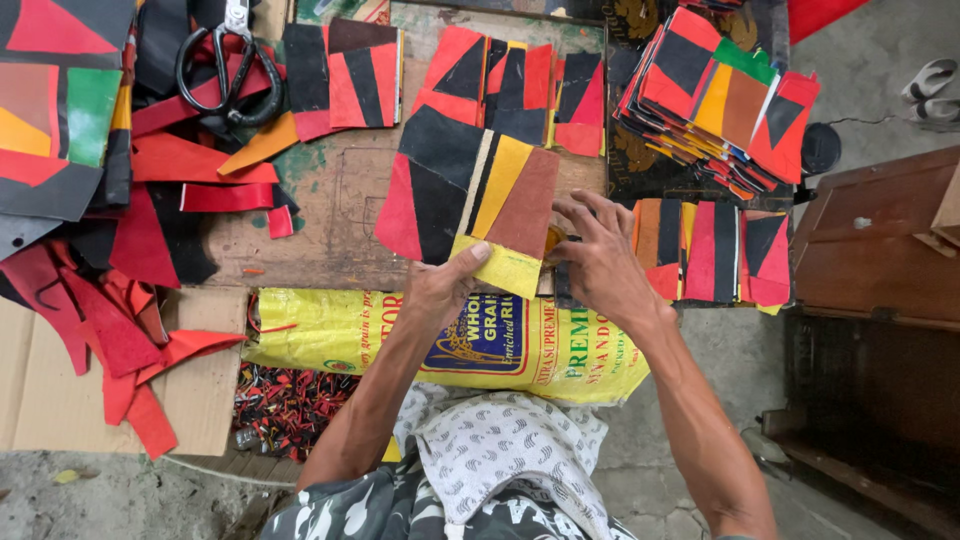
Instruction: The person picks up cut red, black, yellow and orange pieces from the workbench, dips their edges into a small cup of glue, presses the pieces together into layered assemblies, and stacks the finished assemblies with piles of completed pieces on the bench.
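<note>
While our left hand (437, 290) pinches the patchwork panel (470, 200) and right hand (600, 262) fingers spread beside it, a loose grip could shift its pieces.

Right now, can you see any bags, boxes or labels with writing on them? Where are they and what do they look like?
Sack: lies flat along the table's near edge, under the left hand; yellow woven plastic with red lettering and a dark blue panel with a gold picture.
Cardboard: flattened, plain brown, bottom left under red scraps; no print visible.
No signs or screens.
</note>
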